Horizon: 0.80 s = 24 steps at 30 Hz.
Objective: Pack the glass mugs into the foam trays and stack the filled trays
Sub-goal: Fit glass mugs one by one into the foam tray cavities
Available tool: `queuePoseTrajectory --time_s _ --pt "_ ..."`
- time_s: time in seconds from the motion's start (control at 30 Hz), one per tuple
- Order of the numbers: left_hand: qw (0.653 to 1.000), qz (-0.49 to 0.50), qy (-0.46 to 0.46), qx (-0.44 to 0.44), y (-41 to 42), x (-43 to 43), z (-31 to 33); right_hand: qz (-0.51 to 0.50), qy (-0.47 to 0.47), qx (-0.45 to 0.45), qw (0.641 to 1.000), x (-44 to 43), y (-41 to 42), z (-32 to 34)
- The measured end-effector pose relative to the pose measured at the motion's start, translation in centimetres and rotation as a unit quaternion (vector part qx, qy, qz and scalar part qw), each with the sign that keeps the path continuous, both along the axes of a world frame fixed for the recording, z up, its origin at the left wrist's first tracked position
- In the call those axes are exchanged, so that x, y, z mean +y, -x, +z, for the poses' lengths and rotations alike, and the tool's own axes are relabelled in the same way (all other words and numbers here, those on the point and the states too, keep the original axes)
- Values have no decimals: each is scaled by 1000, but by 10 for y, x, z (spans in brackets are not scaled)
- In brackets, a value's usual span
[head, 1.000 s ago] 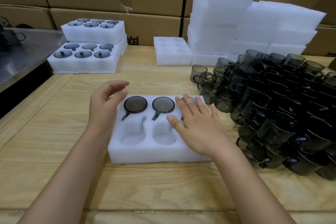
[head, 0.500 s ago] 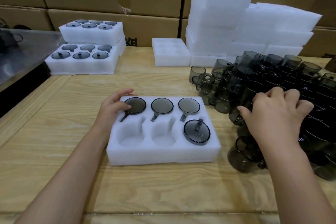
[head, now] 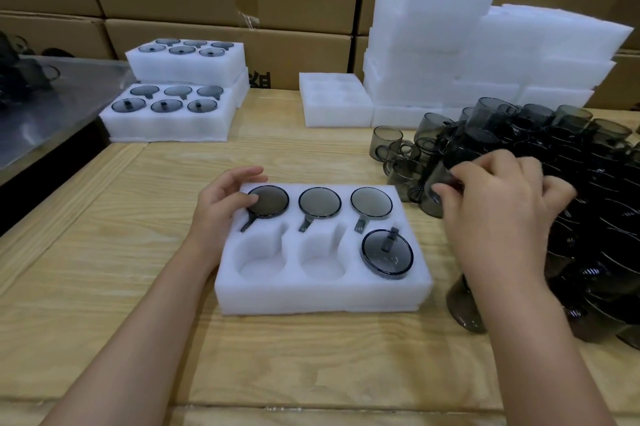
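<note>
The foam tray (head: pixel 311 299) sits near the front edge of the table (head: pixel 104 270). Four of its six pockets are filled, three along the back row and one at the front right, and the front left and front middle pockets are bare. The left hand (head: pixel 225 207) lies relaxed on the tray's back left corner, fingers loosely bent, its thumb touching the corner mug (head: pixel 272 200) and gripping nothing. The right hand (head: pixel 502 214) is over the left edge of the heap of mugs (head: pixel 595 225) on the table's right side, fingers curled round one mug (head: pixel 439 183). The smoked glass is likely stiff, slippery, fairly light, and quick to chip against its neighbours, so the safer hold is round the body or by the handle. The foam looks soft, so a mug should press into its pocket with little force.
</note>
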State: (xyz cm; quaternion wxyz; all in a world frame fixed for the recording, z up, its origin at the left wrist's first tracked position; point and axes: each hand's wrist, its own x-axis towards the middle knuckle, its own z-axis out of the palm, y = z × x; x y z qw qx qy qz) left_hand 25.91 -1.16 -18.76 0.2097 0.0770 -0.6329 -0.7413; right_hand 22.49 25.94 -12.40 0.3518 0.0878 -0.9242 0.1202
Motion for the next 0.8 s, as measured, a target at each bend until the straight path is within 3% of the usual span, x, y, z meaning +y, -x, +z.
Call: queuePoseTrajectory --time_s 0.1,0.23,0.33,0.53,0.8 --pt "994 29 98 34 -9 -2 6 141 83 34 986 -30 -14 2" --pt "975 11 201 94 -20 -3 17 289 159 -46 943 -67 -26 -9" --pt "959 -40 262 103 -24 7 19 361 158 -94 914 -75 -28 -22" --pt "943 -101 308 73 -26 17 23 391 155 -81 903 -74 -23 -38" --pt "907 -108 401 71 -28 27 33 383 309 -158 856 -70 -25 -36"
